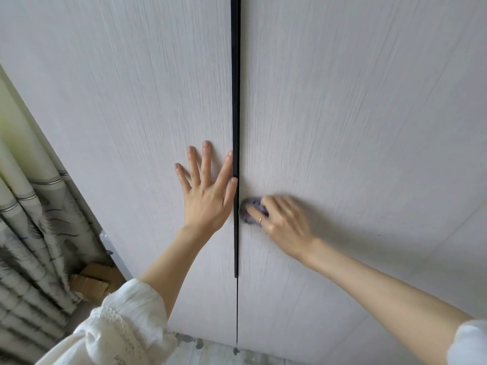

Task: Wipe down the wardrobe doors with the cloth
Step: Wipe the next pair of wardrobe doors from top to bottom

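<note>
Two pale wood-grain wardrobe doors fill the view, the left door (126,106) and the right door (363,114), split by a long black handle strip (235,101). My left hand (207,191) lies flat on the left door with fingers spread, its thumb along the strip. My right hand (282,219) holds a small purple cloth (250,210) against the right door, just right of the strip. Most of the cloth is hidden under my fingers, and the hand is motion-blurred.
A patterned grey curtain (29,233) hangs at the left. Cardboard pieces (95,280) lie on the floor beside the wardrobe's left side. A strip of speckled floor (210,351) shows below the doors.
</note>
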Motion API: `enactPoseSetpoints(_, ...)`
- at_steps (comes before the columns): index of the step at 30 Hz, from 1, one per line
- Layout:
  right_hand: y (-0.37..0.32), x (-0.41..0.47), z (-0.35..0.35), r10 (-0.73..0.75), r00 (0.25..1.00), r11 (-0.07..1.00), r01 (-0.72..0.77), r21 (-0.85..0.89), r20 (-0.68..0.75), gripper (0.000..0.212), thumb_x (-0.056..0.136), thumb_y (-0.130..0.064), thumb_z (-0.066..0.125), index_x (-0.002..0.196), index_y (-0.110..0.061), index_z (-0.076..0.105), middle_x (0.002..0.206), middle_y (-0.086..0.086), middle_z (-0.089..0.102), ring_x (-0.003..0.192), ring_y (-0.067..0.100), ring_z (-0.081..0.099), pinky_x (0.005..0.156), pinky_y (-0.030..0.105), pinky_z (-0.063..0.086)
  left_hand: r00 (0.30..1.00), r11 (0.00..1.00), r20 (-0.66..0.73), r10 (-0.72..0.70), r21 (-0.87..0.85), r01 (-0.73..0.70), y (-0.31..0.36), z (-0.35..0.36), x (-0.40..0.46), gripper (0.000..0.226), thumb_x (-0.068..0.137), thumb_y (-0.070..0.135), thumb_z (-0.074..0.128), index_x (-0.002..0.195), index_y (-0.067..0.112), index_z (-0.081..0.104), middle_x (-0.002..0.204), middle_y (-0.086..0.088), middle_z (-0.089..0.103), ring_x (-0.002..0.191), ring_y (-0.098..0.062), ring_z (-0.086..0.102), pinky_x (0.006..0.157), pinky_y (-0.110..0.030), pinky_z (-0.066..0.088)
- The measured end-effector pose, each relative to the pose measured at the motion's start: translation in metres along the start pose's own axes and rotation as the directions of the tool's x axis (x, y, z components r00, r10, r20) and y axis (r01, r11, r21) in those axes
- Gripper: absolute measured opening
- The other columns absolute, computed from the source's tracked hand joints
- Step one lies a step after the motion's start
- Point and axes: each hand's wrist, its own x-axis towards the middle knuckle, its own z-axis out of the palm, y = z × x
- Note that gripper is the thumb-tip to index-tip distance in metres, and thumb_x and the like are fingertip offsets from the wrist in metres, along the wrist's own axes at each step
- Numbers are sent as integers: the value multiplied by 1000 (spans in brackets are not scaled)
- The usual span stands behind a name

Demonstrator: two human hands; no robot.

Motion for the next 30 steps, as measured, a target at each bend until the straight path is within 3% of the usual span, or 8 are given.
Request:
enactPoseSetpoints(5, 27, 38, -33, 239, 957, 971, -236, 39, -165, 38, 79, -2, 49, 111, -10, 70, 83, 12, 59, 69, 29, 54, 58, 33, 39, 998, 999, -61, 6, -32, -8, 1, 7, 0, 48, 102, 46, 10, 149, 36, 4, 156, -18, 5, 141, -45, -2, 108, -70, 4)
enactPoseSetpoints(7, 20, 30, -24, 215, 963, 977, -213, 31, -165, 37, 83, -1, 46, 111, -9, 70, 86, 11, 55, 70, 28, 51, 59, 33, 36, 997, 999, -77, 3, -53, -7, 2, 10, -1, 49, 102, 45, 10, 150, 38, -1, 156, -19, 4, 141, -45, -3, 108, -70, 3)
enactPoseSetpoints(10, -2, -15, 3, 45, 999, 999, -45, -8, 0, 31, 85, 0, 47, 103, -7, 71, 81, 9, 53, 66, 26, 52, 60, 33, 32, 995, 998, -97, 8, -64, -14, 2, 12, -1, 49, 104, 42, 11, 150, 35, 1, 155, -22, 8, 140, -47, 2, 106, -72, 6)
enactPoseSetpoints(14, 0, -55, 0, 9, 978, 999, 0, -43, 208, 36, 59, 5, 71, 91, -11, 73, 72, 4, 55, 60, 22, 54, 57, 30, 36, 992, 996, -124, 21, -78, -31, 1, 15, 0, 49, 104, 40, 12, 151, 33, 0, 153, -24, 11, 139, -50, 5, 105, -73, 7)
enactPoseSetpoints(17, 27, -34, -30, 142, 989, 990, -142, -14, 43, 36, 70, 7, 56, 99, -8, 73, 75, 10, 58, 60, 27, 55, 55, 31, 42, 990, 994, -138, -9, -109, -6, 4, 19, -2, 50, 104, 39, 11, 151, 34, -5, 154, -25, 11, 139, -50, 4, 105, -73, 5)
enactPoseSetpoints(22, 48, -9, -52, 412, 892, 910, -413, 34, -186, 42, 69, -2, 69, 110, -8, 64, 88, 15, 61, 72, 32, 59, 58, 34, 48, 989, 987, -136, -49, -159, 27, 9, 20, -2, 50, 104, 39, 10, 150, 35, -6, 155, -24, 10, 140, -49, 1, 106, -72, 2)
enactPoseSetpoints(25, 24, -49, -24, 391, 914, 920, -393, 2, -109, 53, 62, 3, 71, 110, -11, 54, 83, 14, 56, 66, 31, 57, 51, 32, 46, 988, 988, -148, -36, -157, 13, 8, 23, -2, 50, 104, 38, 11, 150, 34, -6, 155, -24, 9, 140, -49, 1, 106, -72, 1)
enactPoseSetpoints(30, 5, -105, -1, 309, 944, 950, -300, -91, 113, 49, 55, 12, 74, 98, -9, 68, 74, 7, 49, 64, 26, 47, 56, 33, 35, 991, 988, -130, -29, -153, 9, 8, 21, -1, 49, 104, 38, 13, 151, 29, 5, 155, -25, 10, 139, -50, 3, 106, -72, 1)
